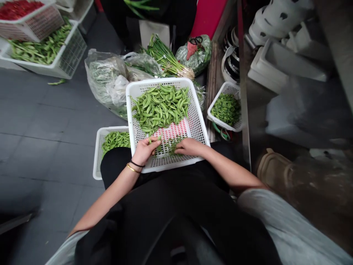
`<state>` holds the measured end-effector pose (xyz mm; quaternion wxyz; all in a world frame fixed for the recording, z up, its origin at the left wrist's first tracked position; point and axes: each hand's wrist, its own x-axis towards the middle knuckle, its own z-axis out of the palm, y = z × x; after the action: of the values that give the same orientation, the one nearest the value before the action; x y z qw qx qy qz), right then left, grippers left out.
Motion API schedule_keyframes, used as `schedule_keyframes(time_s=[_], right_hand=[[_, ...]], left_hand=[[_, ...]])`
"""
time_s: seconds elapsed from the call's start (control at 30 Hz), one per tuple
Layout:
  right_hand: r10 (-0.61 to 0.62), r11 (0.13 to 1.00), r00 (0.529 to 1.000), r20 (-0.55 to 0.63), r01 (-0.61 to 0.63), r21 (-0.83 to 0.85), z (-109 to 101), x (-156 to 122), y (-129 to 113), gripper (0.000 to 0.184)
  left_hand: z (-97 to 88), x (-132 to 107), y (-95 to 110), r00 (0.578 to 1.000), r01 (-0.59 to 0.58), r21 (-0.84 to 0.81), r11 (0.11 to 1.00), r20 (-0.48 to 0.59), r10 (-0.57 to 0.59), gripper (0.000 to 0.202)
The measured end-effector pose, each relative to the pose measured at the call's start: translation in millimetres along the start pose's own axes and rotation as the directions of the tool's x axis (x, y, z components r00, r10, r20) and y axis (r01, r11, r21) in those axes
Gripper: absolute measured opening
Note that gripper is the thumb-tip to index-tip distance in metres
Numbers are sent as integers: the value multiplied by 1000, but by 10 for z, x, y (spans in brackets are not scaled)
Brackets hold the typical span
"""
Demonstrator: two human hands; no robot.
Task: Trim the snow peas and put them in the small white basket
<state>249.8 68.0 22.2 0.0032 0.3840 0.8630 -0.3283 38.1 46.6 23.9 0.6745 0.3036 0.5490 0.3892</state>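
Observation:
A white perforated basket (198, 127) rests on my lap, with a heap of green pea pods (162, 105) at its far side. My left hand (146, 149) is over the basket's near left part, thumb and fingers pinched on a pea pod (159, 138). To the right, my right hand (189, 146) reaches into the basket with fingers curled down at a small pile of green trimmings (175, 144). Its fingertips are partly hidden, so what they hold, if anything, does not show.
A smaller basket of pods (96, 154) stands left of my leg. Plastic-bagged greens (106, 79) and spring onions (168, 60) lie ahead. A basket of leafy greens (226, 110) is at right, beside a metal edge (244, 92). Stacked crates (68, 55) stand far left; a person's dark-clothed legs (116, 18) are opposite.

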Motion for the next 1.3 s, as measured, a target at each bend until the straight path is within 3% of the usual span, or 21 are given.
schedule_keyframes(time_s=[0.03,0.1,0.2,0.33,0.4,0.5,0.6,0.7,0.77,0.83,0.9,0.97,1.03,1.1,1.17,1.23,1.3], right_hand=[[66,997,998,4,-66,-34,-71,10,18,27],[98,994,989,-108,-102,-28,-187,43,-5,32],[-42,999,963,-265,47,12,-280,107,-117,26],[-154,980,952,-265,182,84,-309,105,-226,27],[-126,979,955,-267,163,123,-279,55,-279,27],[-129,991,934,-333,136,-3,-173,-17,-386,31],[-225,970,895,-385,170,-172,-63,-27,-470,33],[-292,954,879,-378,237,-184,-15,-8,-512,31],[-337,941,885,-322,333,-68,-14,-15,-537,29],[-366,896,900,-237,410,174,-37,-46,-550,27],[-323,809,931,-170,365,461,-95,-96,-514,27],[-158,716,971,-179,237,656,-200,-155,-399,27],[84,679,958,-275,147,719,-335,-216,-233,31],[246,756,877,-413,93,648,-455,-269,-101,32],[215,904,823,-525,36,426,-505,-296,-87,32],[26,993,856,-516,37,112,-467,-282,-199,38],[-171,982,912,-372,128,-139,-379,-230,-357,34]], left_hand=[[-13,-20,22,1000,-19,63,998,-12,19,29],[-21,-61,67,1000,-28,136,990,17,26,28],[-4,-112,127,993,1,140,990,119,-18,27],[27,-134,157,966,97,-8,995,241,-93,28],[47,-128,148,979,74,-141,987,198,-45,28],[87,-119,128,998,-6,-274,962,60,23,31],[123,-140,113,998,-34,-276,960,35,46,34],[136,-205,104,994,-73,-230,970,65,90,34],[122,-260,102,986,-64,-171,983,143,89,32],[86,-311,106,964,-16,-105,994,263,44,29],[28,-346,118,925,35,-50,998,379,-13,28],[-43,-363,135,889,69,-14,997,454,-55,28],[-114,-365,154,873,99,2,995,480,-88,28],[-168,-360,170,872,127,9,992,476,-116,28],[-193,-352,180,869,158,22,987,472,-149,27],[-189,-344,186,856,184,44,982,484,-182,27],[-164,-340,199,844,182,87,979,497,-201,29]])
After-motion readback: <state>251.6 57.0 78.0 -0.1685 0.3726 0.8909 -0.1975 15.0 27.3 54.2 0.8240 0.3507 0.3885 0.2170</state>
